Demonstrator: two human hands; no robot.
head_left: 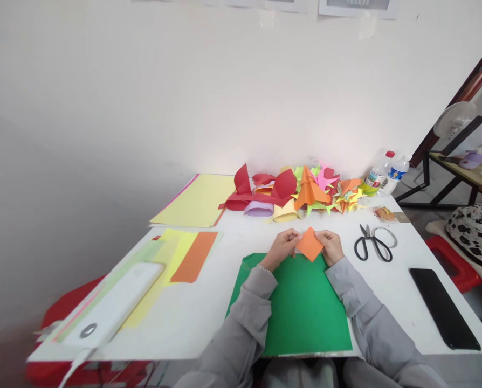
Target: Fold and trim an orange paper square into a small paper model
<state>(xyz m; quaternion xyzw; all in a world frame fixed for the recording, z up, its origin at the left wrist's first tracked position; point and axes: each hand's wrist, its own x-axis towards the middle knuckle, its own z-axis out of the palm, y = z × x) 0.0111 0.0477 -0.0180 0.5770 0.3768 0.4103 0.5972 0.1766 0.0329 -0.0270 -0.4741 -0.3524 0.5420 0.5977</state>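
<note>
A small folded orange paper (309, 244) is held between both hands above the far edge of a green sheet (297, 312) on the white table (192, 318). My left hand (282, 246) pinches its left corner with the fingers closed. My right hand (330, 246) grips its right side, fingers curled round the edge. Both arms wear grey sleeves.
Finished paper shapes (301, 194) are piled at the back. Yellow sheets (196, 202) and an orange strip (194, 257) lie to the left beside a white paper trimmer (111, 307). Black scissors (372, 243), a black phone (443, 307) and two bottles (386, 172) stand on the right. Another person sits at far right (473, 231).
</note>
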